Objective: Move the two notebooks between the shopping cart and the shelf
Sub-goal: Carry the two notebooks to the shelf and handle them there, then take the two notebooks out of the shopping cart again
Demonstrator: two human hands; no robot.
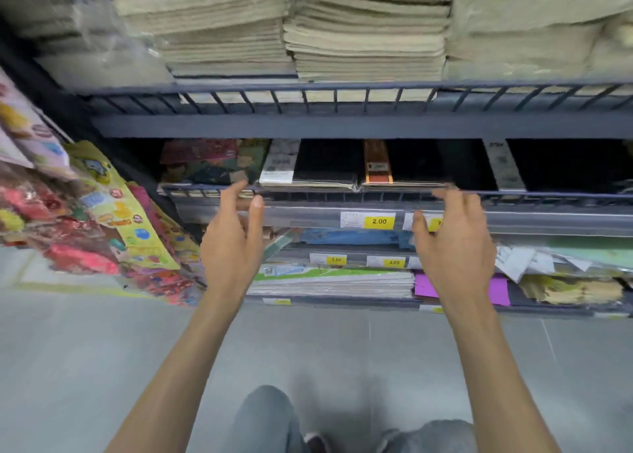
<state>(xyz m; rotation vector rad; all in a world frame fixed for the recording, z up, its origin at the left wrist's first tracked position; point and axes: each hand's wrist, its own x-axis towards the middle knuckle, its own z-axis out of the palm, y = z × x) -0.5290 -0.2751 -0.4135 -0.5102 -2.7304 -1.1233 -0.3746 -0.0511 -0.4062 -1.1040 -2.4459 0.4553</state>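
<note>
Hovering at the shelf (308, 214) edge, the left hand (236, 247) and right hand (452, 247) are empty, fingers spread and loosely curved. The black notebooks (329, 165) lie flat just beyond and between the fingertips, long axes running rearward. Neither hand looks nearer. No cart shows.

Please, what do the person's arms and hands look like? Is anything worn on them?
The left forearm and the right forearm are bare; no sleeve shows. The left hand and the right hand wear no gloves. No watch, bracelet or ring is visible, though blur could hide a thin ring.
</note>
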